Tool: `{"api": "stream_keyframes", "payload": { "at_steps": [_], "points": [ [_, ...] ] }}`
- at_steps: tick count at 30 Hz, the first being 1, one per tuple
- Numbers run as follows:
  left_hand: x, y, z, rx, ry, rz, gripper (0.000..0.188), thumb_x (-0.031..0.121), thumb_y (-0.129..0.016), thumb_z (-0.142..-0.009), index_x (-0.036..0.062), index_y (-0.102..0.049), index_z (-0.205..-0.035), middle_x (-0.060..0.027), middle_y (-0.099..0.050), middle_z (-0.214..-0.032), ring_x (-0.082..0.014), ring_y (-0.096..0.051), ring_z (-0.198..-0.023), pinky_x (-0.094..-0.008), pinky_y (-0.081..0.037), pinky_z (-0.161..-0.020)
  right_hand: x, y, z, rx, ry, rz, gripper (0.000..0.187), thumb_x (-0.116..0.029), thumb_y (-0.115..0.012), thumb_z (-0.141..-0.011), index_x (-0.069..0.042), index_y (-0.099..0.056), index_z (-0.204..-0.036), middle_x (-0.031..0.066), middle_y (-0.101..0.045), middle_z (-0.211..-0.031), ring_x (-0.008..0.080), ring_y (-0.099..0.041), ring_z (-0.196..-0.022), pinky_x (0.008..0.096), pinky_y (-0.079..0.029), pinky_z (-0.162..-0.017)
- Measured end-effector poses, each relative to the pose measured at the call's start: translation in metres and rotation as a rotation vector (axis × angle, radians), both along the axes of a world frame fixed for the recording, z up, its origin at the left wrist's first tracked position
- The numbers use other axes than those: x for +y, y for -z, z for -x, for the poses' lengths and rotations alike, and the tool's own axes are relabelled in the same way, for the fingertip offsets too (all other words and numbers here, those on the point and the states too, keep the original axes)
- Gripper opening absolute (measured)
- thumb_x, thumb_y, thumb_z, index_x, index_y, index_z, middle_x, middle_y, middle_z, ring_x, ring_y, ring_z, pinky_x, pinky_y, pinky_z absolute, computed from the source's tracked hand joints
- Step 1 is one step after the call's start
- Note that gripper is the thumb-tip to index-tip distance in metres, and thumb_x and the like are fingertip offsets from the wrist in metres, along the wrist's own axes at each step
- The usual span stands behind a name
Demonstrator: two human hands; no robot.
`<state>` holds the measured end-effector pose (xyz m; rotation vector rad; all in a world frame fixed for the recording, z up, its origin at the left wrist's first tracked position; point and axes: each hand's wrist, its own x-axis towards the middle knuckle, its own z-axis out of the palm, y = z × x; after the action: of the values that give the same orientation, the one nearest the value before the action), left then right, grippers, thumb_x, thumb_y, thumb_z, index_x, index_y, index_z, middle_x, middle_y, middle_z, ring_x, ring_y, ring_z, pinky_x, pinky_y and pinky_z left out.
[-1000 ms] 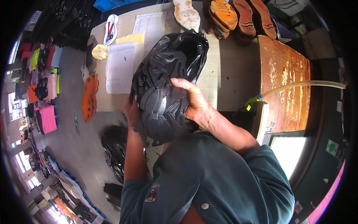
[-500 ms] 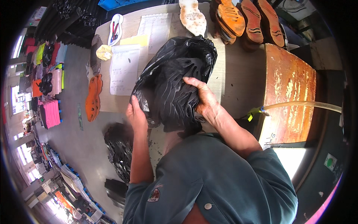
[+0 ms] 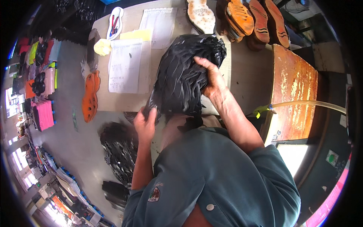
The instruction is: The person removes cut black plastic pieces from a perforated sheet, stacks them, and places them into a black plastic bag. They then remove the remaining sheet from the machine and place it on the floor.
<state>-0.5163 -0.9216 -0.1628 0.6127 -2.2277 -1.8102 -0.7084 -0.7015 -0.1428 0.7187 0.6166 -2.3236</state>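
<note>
A bulging black plastic bag [image 3: 181,75], its surface full of ridges and folds, is in front of me at the table's near edge. My right hand [image 3: 214,82] grips its right side, thumb lying across the top and fingers tucked behind. At the lower left, my left hand [image 3: 145,123] pinches a stretched edge of the same bag. What fills the bag is hidden; the ridges look like layered thin pieces.
Paper sheets [image 3: 124,68] and a white sole-shaped tray [image 3: 115,24] lie on the table's left. Orange sole-shaped pieces [image 3: 241,18] stand at the back right. A worn wooden board [image 3: 293,94] and hose [image 3: 310,103] are right. Black bundles [image 3: 119,151] sit lower left.
The bag's open, hollow-looking upper part is now drawn over and more rounded. My left hand has shifted right and slightly down; my right hand has moved up and to the right.
</note>
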Motion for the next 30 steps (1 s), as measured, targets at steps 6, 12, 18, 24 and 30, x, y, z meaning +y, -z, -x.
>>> {"api": "stream_keyframes", "payload": {
  "at_steps": [6, 12, 18, 24, 30],
  "points": [
    [-0.007, 0.04, 0.015, -0.04, -0.081, -0.355, 0.028, 0.003, -0.073, -0.097, -0.0009, -0.066, -0.124, -0.0037, -0.071, -0.112, -0.0106, -0.064, -0.1, -0.0283, -0.052, -0.088, -0.009, -0.006, 0.005, -0.032, 0.07, 0.098, 0.025, -0.017, -0.075, -0.093, -0.001, -0.071, -0.112, 0.0164, -0.077, -0.108, 0.032, -0.076, -0.094, 0.0498, -0.063, -0.09],
    [-0.036, 0.042, 0.055, 0.203, -0.256, -1.2, 0.04, 0.025, -0.064, -0.106, 0.0034, -0.062, -0.14, -0.0112, -0.063, -0.146, -0.0274, -0.061, -0.131, -0.0464, -0.042, -0.118, -0.019, -0.015, 0.005, -0.045, 0.078, 0.159, 0.023, -0.02, -0.074, -0.094, -0.002, -0.07, -0.109, 0.0168, -0.077, -0.105, 0.0326, -0.077, -0.093, 0.0515, -0.064, -0.086],
    [-0.026, 0.049, 0.041, 0.181, -0.222, -0.992, 0.037, 0.022, -0.062, -0.107, 0.004, -0.062, -0.139, -0.0086, -0.067, -0.14, -0.0239, -0.063, -0.128, -0.0405, -0.05, -0.11, -0.029, -0.005, 0.013, -0.005, 0.141, 0.233, 0.024, -0.021, -0.073, -0.095, -0.003, -0.071, -0.11, 0.0166, -0.077, -0.105, 0.0331, -0.077, -0.092, 0.0529, -0.064, -0.085],
    [-0.031, 0.078, 0.014, -0.019, -0.079, -0.129, 0.024, 0.019, -0.072, -0.103, -0.0008, -0.069, -0.116, -0.0015, -0.071, -0.105, -0.0083, -0.062, -0.093, -0.0277, -0.053, -0.084, -0.028, 0.005, 0.012, -0.015, 0.156, 0.302, 0.024, -0.02, -0.071, -0.096, -0.002, -0.072, -0.111, 0.017, -0.078, -0.108, 0.0332, -0.077, -0.094, 0.053, -0.064, -0.086],
    [-0.018, 0.056, 0.002, -0.384, 0.133, -0.433, 0.049, 0.045, -0.064, -0.105, -0.0024, -0.071, -0.114, -0.0062, -0.071, -0.104, -0.0173, -0.064, -0.086, -0.0345, -0.052, -0.076, -0.038, 0.006, 0.011, -0.01, 0.192, 0.439, 0.027, -0.023, -0.066, -0.099, -0.001, -0.071, -0.113, 0.0171, -0.077, -0.11, 0.0334, -0.076, -0.097, 0.0508, -0.063, -0.09]
  ]
}}
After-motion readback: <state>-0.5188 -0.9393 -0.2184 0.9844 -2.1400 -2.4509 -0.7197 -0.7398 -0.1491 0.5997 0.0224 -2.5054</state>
